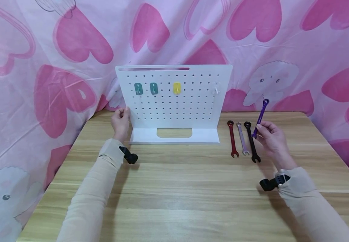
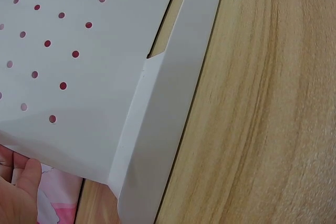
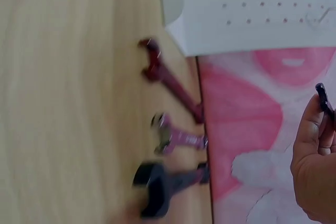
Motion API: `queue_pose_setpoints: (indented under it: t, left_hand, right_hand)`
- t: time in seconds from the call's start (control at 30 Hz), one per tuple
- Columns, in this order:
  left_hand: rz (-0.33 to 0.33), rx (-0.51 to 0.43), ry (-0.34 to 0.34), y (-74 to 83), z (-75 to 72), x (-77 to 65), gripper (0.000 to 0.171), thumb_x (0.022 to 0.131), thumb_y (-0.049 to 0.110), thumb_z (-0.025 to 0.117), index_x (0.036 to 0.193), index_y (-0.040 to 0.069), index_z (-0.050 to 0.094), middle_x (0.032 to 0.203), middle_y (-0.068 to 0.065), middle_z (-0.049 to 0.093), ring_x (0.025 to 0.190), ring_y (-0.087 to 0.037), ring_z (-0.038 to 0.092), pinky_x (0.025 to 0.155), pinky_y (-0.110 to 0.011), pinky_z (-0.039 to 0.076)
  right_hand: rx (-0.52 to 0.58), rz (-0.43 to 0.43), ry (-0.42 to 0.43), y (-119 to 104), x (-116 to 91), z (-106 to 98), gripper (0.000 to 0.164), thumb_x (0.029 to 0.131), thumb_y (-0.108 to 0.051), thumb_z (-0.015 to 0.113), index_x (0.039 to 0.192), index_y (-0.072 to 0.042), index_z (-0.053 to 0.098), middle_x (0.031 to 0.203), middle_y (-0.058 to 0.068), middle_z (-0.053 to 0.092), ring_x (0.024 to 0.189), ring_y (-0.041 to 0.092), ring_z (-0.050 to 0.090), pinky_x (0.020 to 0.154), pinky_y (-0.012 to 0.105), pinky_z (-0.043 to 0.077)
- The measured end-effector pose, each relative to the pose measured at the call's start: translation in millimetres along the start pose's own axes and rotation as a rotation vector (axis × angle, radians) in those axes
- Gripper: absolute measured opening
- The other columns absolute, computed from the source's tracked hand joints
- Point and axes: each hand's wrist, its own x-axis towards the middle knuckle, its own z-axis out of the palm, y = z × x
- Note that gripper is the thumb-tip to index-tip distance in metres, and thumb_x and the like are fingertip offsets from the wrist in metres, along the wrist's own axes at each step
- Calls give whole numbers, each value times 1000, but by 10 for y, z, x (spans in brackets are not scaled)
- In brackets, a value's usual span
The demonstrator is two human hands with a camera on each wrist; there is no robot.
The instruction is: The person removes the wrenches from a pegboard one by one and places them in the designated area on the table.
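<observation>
A white pegboard (image 1: 162, 124) stands upright on a flat foot at the back of the table. My left hand (image 1: 120, 125) pinches its left edge; in the left wrist view the thumb (image 2: 30, 178) lies at that edge. Off to the board's right, my right hand (image 1: 272, 139) holds a purple combination wrench (image 1: 262, 112) by its lower end, ring end up, raised above the table. Beside that hand lie a red wrench (image 1: 232, 139), a lilac wrench (image 1: 243, 138) and a black wrench (image 1: 252, 143), side by side with their open ends towards me.
Two green hooks (image 1: 138, 88), a yellow hook (image 1: 177, 88) and a clear hook (image 1: 216, 88) are mounted on the board's upper part. Behind the wooden table (image 1: 174, 188) hangs a pink heart-patterned cloth (image 1: 83, 33).
</observation>
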Motion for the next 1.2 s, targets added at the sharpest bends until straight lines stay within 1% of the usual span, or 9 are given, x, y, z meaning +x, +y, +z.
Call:
queue_pose_setpoints:
  t: [0.13, 0.27, 0.53, 0.7, 0.8, 0.9, 1.0, 1.1, 1.2]
  left_hand:
    - [-5, 7, -3, 7, -9, 1, 38, 91, 46, 53, 110, 12, 59, 94, 3, 50, 88, -12, 47, 77, -21, 43]
    - [-10, 8, -7, 25, -18, -7, 39, 92, 46, 52, 110, 13, 59, 94, 3, 50, 89, -12, 46, 78, -22, 43]
    - [-10, 19, -10, 25, -30, -2, 40, 92, 47, 51, 112, 13, 58, 97, 3, 50, 91, -13, 46, 81, -22, 43]
    - [-18, 19, -1, 13, -21, 11, 40, 92, 47, 51, 111, 12, 58, 96, 2, 50, 90, -12, 46, 79, -22, 44]
    - [-17, 21, 5, 1, -12, 19, 39, 92, 46, 51, 110, 12, 57, 94, 3, 49, 88, -12, 46, 76, -21, 43]
    - [-15, 13, 9, -4, -5, 20, 38, 92, 45, 52, 109, 12, 57, 92, 2, 48, 86, -12, 46, 75, -20, 43]
    - [-9, 6, 5, -8, 0, 17, 37, 92, 45, 52, 108, 12, 57, 91, 2, 48, 85, -12, 46, 73, -20, 42]
    - [-7, -2, -1, -9, 0, 14, 37, 92, 44, 52, 108, 12, 56, 90, 2, 47, 84, -12, 45, 72, -20, 42]
    - [-9, 1, -6, -9, 0, 12, 37, 92, 44, 52, 109, 12, 57, 91, 2, 47, 85, -12, 45, 73, -20, 42]
  right_hand:
    - [-27, 20, 29, -7, 15, -115, 12, 88, 6, 58, 84, -4, 63, 73, 3, 65, 64, 12, 64, 58, 22, 53]
    - [-111, 50, 59, -35, 27, -220, 10, 88, 3, 60, 86, -7, 64, 74, 1, 66, 65, 11, 64, 58, 21, 53]
    - [-465, 173, 117, -85, 57, -457, 10, 92, -9, 59, 87, -16, 62, 76, -9, 65, 68, 3, 63, 63, 17, 53]
    - [-711, 212, 98, -61, 107, -582, 14, 93, -13, 57, 84, -23, 61, 72, -13, 62, 65, 1, 59, 59, 16, 51]
    - [-782, 233, 87, -36, 133, -629, 16, 94, -14, 56, 84, -25, 60, 71, -16, 61, 66, -1, 59, 60, 16, 51]
    - [-839, 253, 90, -11, 149, -658, 12, 95, -15, 55, 87, -23, 58, 72, -19, 60, 67, -3, 58, 63, 16, 52]
    - [-895, 281, 85, -5, 156, -673, 4, 96, -18, 53, 93, -16, 56, 73, -20, 57, 68, -4, 57, 65, 16, 51]
    - [-961, 311, 75, -9, 163, -684, 11, 96, -20, 51, 98, -10, 54, 73, -21, 56, 68, -5, 57, 65, 16, 51]
    - [-983, 340, 66, -7, 169, -695, 13, 96, -20, 51, 98, -7, 53, 72, -20, 56, 66, -4, 58, 64, 17, 52]
